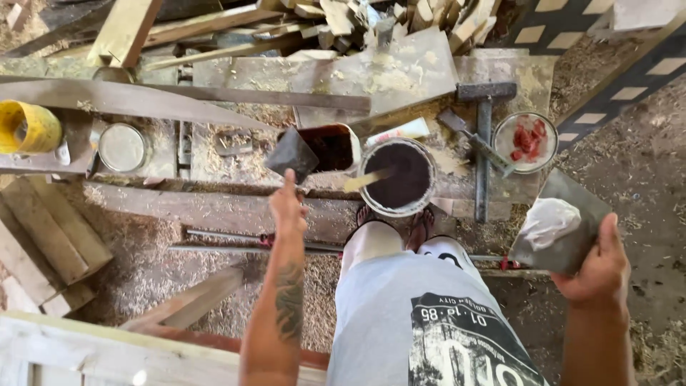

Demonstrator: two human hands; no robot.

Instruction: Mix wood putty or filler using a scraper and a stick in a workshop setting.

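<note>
White tube [397, 132] lying behind dark paint can [397, 176]; yellow tin [27, 127] far left.

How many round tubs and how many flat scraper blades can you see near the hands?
Round containers: 4 – dark paint bucket, bowl of red bits, lidded tin, yellow tub
Flat scraper blades: 3 – one in the left hand at, one with putty in the right hand at, one lying on the bench
Total: 7

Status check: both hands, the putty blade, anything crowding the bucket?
Left hand grips putty blade above dark tin. Right hand holds flat board with pale lump. Bucket open, stick inside; hammer beside.
</note>
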